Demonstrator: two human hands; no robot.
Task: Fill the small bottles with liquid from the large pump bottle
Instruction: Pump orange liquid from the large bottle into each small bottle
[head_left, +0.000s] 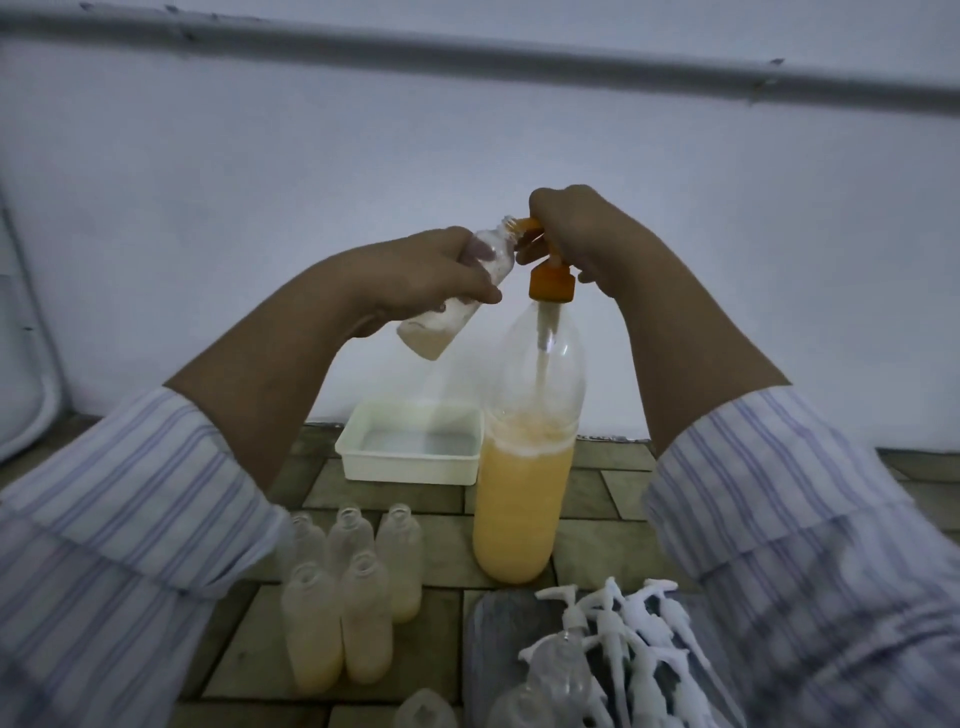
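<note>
The large pump bottle (519, 499) stands on the tiled floor, about half full of orange liquid, with an orange pump head (551, 283). My right hand (587, 234) is closed over the top of the pump. My left hand (421, 280) holds a small clear bottle (447, 317) tilted, its open neck touching the orange spout. A little pale liquid lies in that bottle's bottom. Several small bottles (358, 587) stand on the floor below, partly filled with pale orange liquid.
A white rectangular tray (358, 457) sits behind the small bottles, against the white wall. A heap of white pump caps (623, 623) lies in a bag at the lower right, with clear empty bottles (556, 654) beside it.
</note>
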